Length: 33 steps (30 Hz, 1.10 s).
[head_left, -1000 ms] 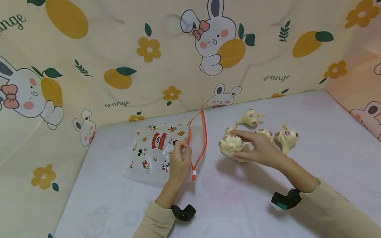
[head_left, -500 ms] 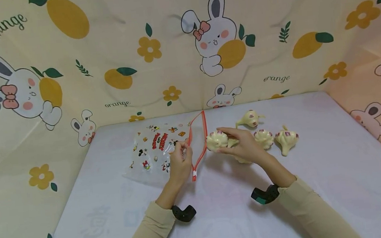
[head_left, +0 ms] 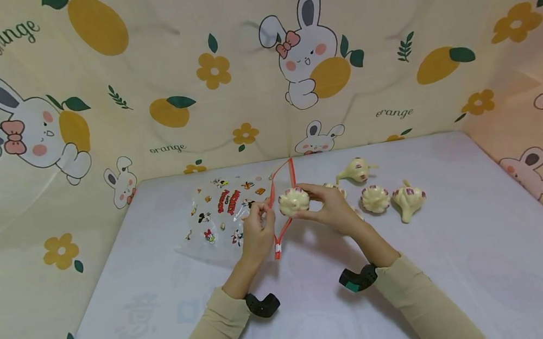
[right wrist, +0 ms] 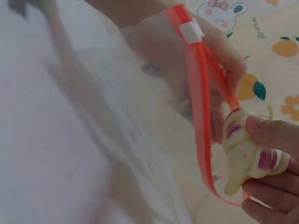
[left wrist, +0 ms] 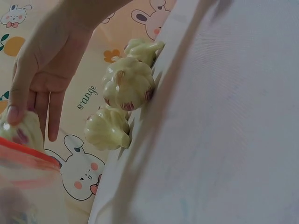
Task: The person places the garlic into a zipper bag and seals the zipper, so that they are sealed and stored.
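Observation:
My left hand point(head_left: 258, 231) pinches the red zip edge of a clear plastic zip bag point(head_left: 208, 208) printed with cartoon figures, and the bag's mouth stands wide. In my right hand point(head_left: 329, 207) is a glossy, cream garlic bulb point(head_left: 294, 203) with purple patches, gripped between thumb and fingers. The bulb is right at the bag's mouth. Seen from the right wrist, the held garlic bulb point(right wrist: 261, 156) overlaps the red zip strip point(right wrist: 201, 107), and a white slider point(right wrist: 190, 31) sits near the strip's end. In the left wrist view, the zip edge hides the held bulb's lower part.
Several more garlic bulbs lie on the white table to the right: one at the back point(head_left: 355, 170), one in the middle point(head_left: 375, 199), one further right point(head_left: 409, 200). Others are partly hidden behind my right hand. A printed cloth point(head_left: 245, 101) stands behind the table.
My right hand has moved left with the garlic bulb, from beside the other bulbs to the bag's mouth. My left hand has stayed on the bag's edge.

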Each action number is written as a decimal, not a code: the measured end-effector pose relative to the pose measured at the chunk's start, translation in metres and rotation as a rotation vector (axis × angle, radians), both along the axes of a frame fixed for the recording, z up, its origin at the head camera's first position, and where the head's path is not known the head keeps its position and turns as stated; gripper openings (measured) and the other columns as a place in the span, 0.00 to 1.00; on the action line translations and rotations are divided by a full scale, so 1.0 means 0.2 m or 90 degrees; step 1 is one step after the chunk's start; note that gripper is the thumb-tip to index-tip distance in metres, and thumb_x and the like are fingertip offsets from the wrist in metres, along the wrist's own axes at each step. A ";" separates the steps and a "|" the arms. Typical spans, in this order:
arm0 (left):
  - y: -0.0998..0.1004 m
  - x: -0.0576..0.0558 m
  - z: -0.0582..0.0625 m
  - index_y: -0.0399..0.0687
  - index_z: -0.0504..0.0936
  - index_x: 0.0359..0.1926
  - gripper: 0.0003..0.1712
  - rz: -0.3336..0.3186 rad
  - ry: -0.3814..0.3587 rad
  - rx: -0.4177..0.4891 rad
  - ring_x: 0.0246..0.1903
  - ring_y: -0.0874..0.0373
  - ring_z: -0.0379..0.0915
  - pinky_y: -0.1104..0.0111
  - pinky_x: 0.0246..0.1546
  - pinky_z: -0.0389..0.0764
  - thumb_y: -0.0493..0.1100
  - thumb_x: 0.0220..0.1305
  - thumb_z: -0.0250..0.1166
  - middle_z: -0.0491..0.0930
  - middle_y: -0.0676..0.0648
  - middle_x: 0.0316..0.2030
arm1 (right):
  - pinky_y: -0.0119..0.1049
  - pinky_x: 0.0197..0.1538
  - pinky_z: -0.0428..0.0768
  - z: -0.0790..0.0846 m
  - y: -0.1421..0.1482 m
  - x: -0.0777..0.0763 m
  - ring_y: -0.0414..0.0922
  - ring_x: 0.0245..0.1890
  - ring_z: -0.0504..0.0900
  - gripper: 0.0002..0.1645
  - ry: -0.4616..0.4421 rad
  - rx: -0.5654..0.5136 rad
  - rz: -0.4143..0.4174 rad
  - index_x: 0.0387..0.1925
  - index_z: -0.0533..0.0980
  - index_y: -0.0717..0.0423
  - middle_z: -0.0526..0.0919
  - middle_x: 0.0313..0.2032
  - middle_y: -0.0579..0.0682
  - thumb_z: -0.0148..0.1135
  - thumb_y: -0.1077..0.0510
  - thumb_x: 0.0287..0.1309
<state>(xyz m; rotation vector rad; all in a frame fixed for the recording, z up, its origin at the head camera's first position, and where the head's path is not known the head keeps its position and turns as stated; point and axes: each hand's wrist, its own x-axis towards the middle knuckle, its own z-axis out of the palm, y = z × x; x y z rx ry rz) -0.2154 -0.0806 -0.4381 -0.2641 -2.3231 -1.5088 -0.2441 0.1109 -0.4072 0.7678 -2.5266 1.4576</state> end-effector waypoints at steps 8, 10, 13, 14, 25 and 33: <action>0.00 0.00 0.01 0.37 0.70 0.37 0.07 -0.015 -0.007 0.021 0.54 0.44 0.78 0.64 0.41 0.80 0.38 0.67 0.52 0.78 0.33 0.57 | 0.49 0.56 0.80 -0.03 -0.05 0.00 0.61 0.52 0.82 0.40 0.019 0.022 -0.013 0.62 0.68 0.69 0.77 0.58 0.67 0.73 0.62 0.48; 0.00 0.00 0.01 0.37 0.70 0.37 0.07 -0.016 -0.005 0.027 0.60 0.42 0.75 0.56 0.53 0.79 0.38 0.67 0.52 0.78 0.32 0.57 | 0.48 0.56 0.80 -0.04 -0.05 0.00 0.61 0.52 0.82 0.39 0.033 0.018 -0.008 0.60 0.69 0.70 0.79 0.56 0.67 0.74 0.63 0.46; 0.00 0.00 0.02 0.36 0.70 0.36 0.07 -0.011 0.004 0.034 0.59 0.42 0.75 0.53 0.54 0.78 0.37 0.68 0.51 0.79 0.31 0.55 | 0.47 0.57 0.80 -0.04 -0.06 0.00 0.59 0.52 0.82 0.37 0.049 0.005 -0.002 0.55 0.68 0.69 0.82 0.52 0.66 0.75 0.64 0.43; -0.01 -0.01 0.02 0.36 0.70 0.36 0.06 -0.008 0.006 0.036 0.57 0.43 0.77 0.56 0.51 0.80 0.37 0.68 0.51 0.79 0.32 0.54 | 0.46 0.57 0.80 -0.04 -0.06 0.00 0.59 0.53 0.82 0.36 0.050 0.003 -0.002 0.53 0.68 0.68 0.82 0.51 0.65 0.76 0.64 0.43; -0.02 0.00 0.05 0.34 0.70 0.36 0.06 0.008 0.019 0.045 0.36 0.52 0.73 0.68 0.43 0.75 0.36 0.68 0.52 0.81 0.32 0.36 | 0.47 0.56 0.80 -0.03 -0.07 0.01 0.60 0.53 0.81 0.33 0.059 0.040 -0.020 0.55 0.74 0.68 0.81 0.54 0.64 0.74 0.63 0.45; -0.03 0.01 0.06 0.34 0.70 0.36 0.06 0.011 0.044 0.057 0.26 0.65 0.66 0.77 0.29 0.69 0.36 0.67 0.52 0.75 0.37 0.26 | 0.46 0.54 0.82 -0.03 -0.08 0.03 0.57 0.51 0.83 0.26 0.087 0.044 -0.021 0.51 0.77 0.66 0.83 0.50 0.63 0.73 0.63 0.48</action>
